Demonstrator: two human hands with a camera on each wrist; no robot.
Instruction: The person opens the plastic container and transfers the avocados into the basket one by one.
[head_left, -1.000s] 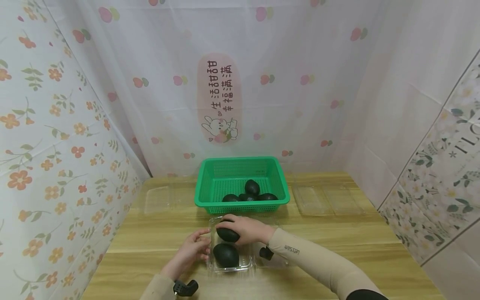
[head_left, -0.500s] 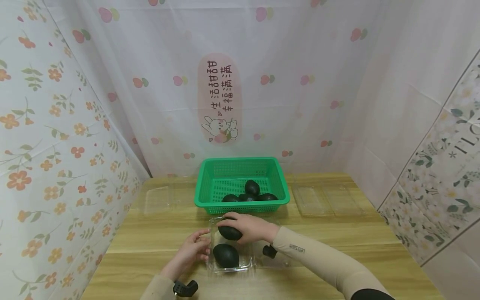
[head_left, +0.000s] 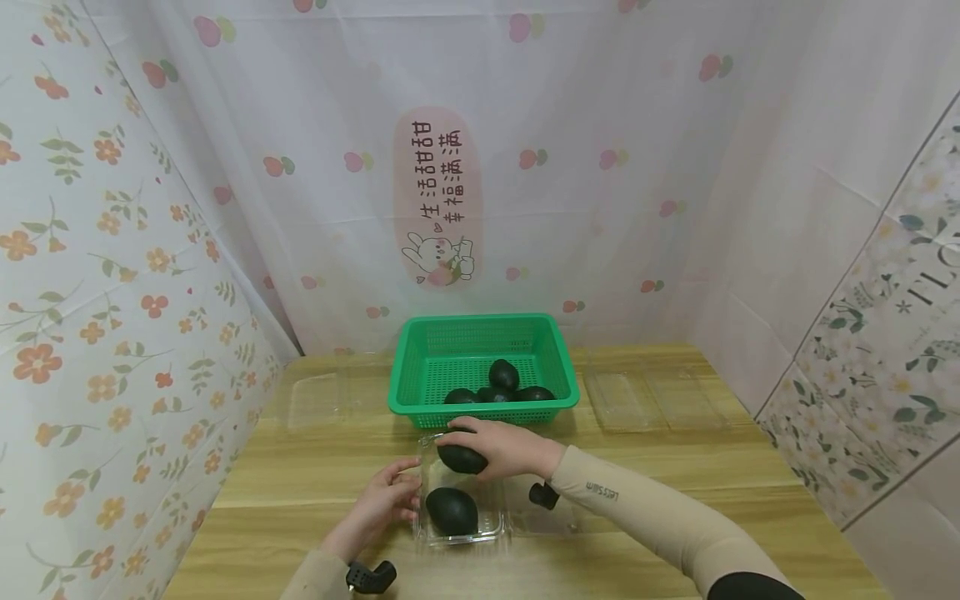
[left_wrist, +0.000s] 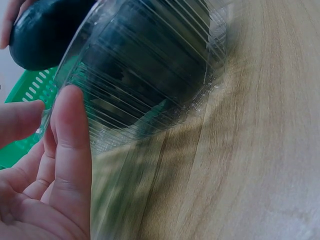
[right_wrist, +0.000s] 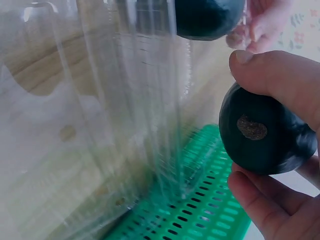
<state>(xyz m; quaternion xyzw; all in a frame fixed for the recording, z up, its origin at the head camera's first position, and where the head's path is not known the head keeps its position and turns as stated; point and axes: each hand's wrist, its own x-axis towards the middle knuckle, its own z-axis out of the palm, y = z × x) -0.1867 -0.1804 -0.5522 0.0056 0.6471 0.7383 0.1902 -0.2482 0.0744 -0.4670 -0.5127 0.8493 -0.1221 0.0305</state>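
My right hand grips a dark avocado, thumb on one side and fingers on the other, above the far half of a clear plastic clamshell box. In the right wrist view the brown stem scar of this avocado shows between thumb and fingers. Another dark avocado lies in the near half of the box. My left hand is at the box's left side; in the left wrist view its thumb and fingers pinch the clear rim.
Behind the box stands a green perforated basket with several avocados toward its front. The box's clear lid lies folded out to the right. More clear boxes sit at back left and back right. A patterned curtain rises behind.
My right hand has shifted slightly up and to the right with the avocado, away from the avocado in the box. The left hand has stayed at the rim.
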